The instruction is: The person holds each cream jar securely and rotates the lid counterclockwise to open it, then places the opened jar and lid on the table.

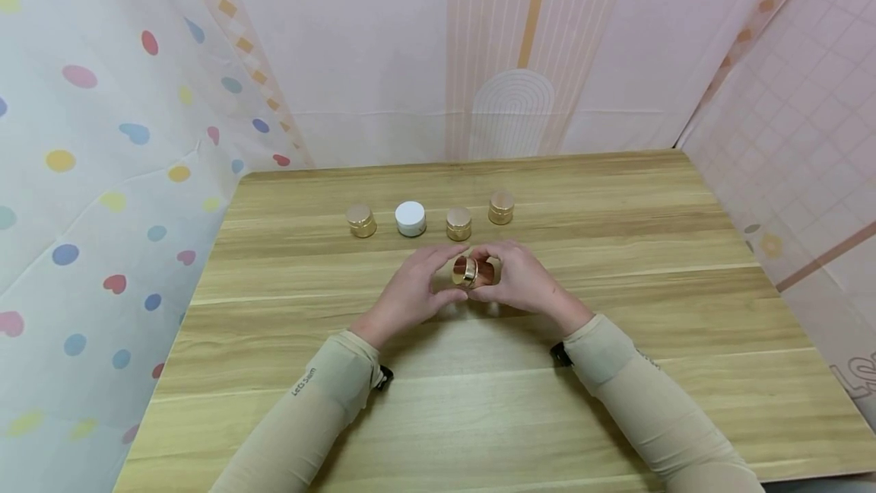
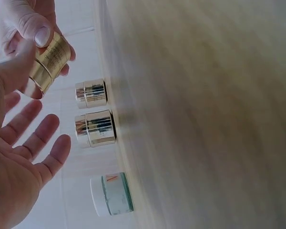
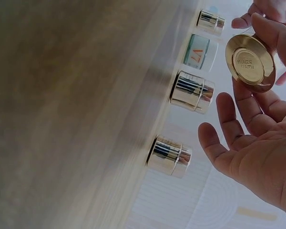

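A shiny gold jar with a lid (image 1: 465, 271) is held tipped on its side above the table. My right hand (image 1: 516, 276) grips its base end between thumb and fingers. The jar's round bottom (image 3: 250, 64), with small stamped marks, faces the right wrist camera. Around the lid end, my left hand (image 1: 417, 287) spreads its thumb and fingers, the tips close to the lid. In the left wrist view, the left hand's (image 2: 19, 152) other fingers are extended and apart, and its thumb overlaps the jar (image 2: 55, 57).
Behind the hands stand three more gold jars, at left (image 1: 361, 221), middle (image 1: 458, 224) and right (image 1: 502, 208). A white-lidded jar (image 1: 411, 219) with green glass-like sides stands among them. The wooden table (image 1: 616, 402) meets patterned cloth walls (image 1: 383, 59) at back and sides.
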`<move>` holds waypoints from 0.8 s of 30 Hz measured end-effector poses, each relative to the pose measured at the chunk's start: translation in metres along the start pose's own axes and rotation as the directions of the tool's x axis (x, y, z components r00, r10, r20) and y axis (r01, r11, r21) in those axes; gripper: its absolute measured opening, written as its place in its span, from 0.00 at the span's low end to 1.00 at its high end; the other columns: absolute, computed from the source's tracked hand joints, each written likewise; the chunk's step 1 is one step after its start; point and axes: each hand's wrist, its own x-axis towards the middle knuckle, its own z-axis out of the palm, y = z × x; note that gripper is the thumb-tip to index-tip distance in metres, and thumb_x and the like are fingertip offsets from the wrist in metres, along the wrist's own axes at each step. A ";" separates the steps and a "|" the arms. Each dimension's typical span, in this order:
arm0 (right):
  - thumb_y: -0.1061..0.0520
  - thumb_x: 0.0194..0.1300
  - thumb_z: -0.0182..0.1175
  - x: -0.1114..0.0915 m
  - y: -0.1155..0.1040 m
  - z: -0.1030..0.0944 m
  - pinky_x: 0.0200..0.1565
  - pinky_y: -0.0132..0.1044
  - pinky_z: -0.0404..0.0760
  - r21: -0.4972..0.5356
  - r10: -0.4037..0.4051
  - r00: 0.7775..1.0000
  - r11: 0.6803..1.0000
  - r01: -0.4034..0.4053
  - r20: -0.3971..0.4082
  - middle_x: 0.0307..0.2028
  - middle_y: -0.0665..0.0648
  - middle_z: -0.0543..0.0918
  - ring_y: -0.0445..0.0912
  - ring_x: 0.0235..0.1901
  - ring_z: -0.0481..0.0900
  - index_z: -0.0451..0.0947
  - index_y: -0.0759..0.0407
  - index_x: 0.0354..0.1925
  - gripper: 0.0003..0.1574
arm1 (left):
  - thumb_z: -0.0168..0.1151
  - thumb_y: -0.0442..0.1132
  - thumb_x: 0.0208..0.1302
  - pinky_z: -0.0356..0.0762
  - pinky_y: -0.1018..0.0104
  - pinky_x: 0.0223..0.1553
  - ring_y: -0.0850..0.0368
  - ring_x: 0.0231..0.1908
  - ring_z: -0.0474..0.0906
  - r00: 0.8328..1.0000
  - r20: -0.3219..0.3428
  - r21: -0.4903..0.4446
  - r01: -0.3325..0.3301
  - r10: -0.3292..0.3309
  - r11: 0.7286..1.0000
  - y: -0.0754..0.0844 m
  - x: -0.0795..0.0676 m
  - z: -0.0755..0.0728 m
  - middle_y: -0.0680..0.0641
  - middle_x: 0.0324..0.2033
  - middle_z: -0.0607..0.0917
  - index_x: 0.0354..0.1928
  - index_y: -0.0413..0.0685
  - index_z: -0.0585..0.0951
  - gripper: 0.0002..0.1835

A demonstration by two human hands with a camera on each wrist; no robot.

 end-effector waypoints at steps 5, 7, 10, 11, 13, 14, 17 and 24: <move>0.54 0.53 0.84 0.000 0.000 0.000 0.69 0.57 0.78 -0.001 0.013 1.000 1.000 -0.013 0.007 0.59 0.60 0.89 0.57 0.62 0.83 0.84 0.62 0.60 0.38 | 0.79 0.39 0.62 0.75 0.44 0.72 0.43 0.67 0.79 0.997 -0.037 0.018 -0.062 0.063 0.998 -0.001 0.000 0.001 0.43 0.66 0.84 0.73 0.51 0.78 0.36; 0.54 0.53 0.84 0.000 0.000 0.000 0.69 0.56 0.78 -0.001 0.016 1.000 1.000 -0.016 0.008 0.59 0.60 0.89 0.57 0.62 0.83 0.84 0.61 0.60 0.38 | 0.78 0.38 0.63 0.76 0.44 0.71 0.44 0.67 0.80 0.997 -0.041 0.017 -0.060 0.060 0.998 -0.001 0.000 0.001 0.43 0.65 0.85 0.72 0.51 0.79 0.34; 0.54 0.53 0.84 0.000 0.001 0.001 0.68 0.56 0.78 -0.006 0.014 1.000 1.000 -0.014 0.008 0.58 0.59 0.89 0.56 0.62 0.83 0.85 0.60 0.60 0.37 | 0.77 0.41 0.65 0.76 0.44 0.71 0.44 0.66 0.80 0.999 -0.031 0.009 -0.030 0.030 1.000 -0.001 -0.001 0.001 0.44 0.64 0.85 0.71 0.51 0.79 0.32; 0.54 0.53 0.84 0.000 0.001 0.001 0.68 0.56 0.79 -0.008 0.013 1.000 1.000 -0.012 0.006 0.58 0.59 0.89 0.56 0.62 0.84 0.85 0.60 0.60 0.37 | 0.77 0.42 0.65 0.76 0.44 0.71 0.44 0.66 0.80 1.000 -0.026 0.006 -0.016 0.016 1.000 -0.001 -0.001 0.001 0.44 0.64 0.85 0.71 0.51 0.79 0.32; 0.54 0.52 0.84 0.000 0.001 0.001 0.68 0.55 0.79 -0.013 0.007 1.000 1.000 -0.007 0.005 0.58 0.59 0.89 0.56 0.61 0.84 0.85 0.60 0.59 0.36 | 0.77 0.44 0.66 0.76 0.43 0.71 0.44 0.66 0.80 1.000 -0.018 -0.005 0.008 -0.008 1.000 -0.001 -0.001 0.001 0.43 0.64 0.85 0.71 0.51 0.79 0.32; 0.54 0.52 0.84 0.000 0.001 0.001 0.67 0.55 0.79 -0.013 0.004 1.000 1.000 -0.004 0.002 0.57 0.58 0.89 0.56 0.61 0.84 0.85 0.60 0.59 0.36 | 0.76 0.45 0.66 0.76 0.43 0.71 0.44 0.66 0.80 1.000 -0.014 -0.009 0.017 -0.017 1.000 -0.002 -0.001 0.001 0.43 0.64 0.86 0.71 0.50 0.79 0.32; 0.54 0.52 0.84 0.000 0.001 0.001 0.67 0.55 0.79 -0.007 -0.002 1.000 1.000 0.002 -0.003 0.56 0.58 0.90 0.55 0.60 0.84 0.86 0.59 0.58 0.35 | 0.75 0.48 0.68 0.75 0.43 0.71 0.44 0.67 0.79 0.999 -0.004 -0.017 0.034 -0.034 0.999 -0.003 0.000 0.002 0.43 0.64 0.85 0.71 0.49 0.79 0.32; 0.54 0.54 0.83 0.001 0.001 0.002 0.66 0.55 0.80 -0.010 -0.021 1.000 1.000 0.021 -0.010 0.55 0.58 0.90 0.54 0.59 0.85 0.86 0.60 0.57 0.33 | 0.77 0.50 0.65 0.74 0.44 0.73 0.44 0.70 0.77 0.998 0.003 -0.023 0.059 -0.059 0.998 -0.001 -0.001 0.001 0.43 0.68 0.82 0.75 0.49 0.75 0.38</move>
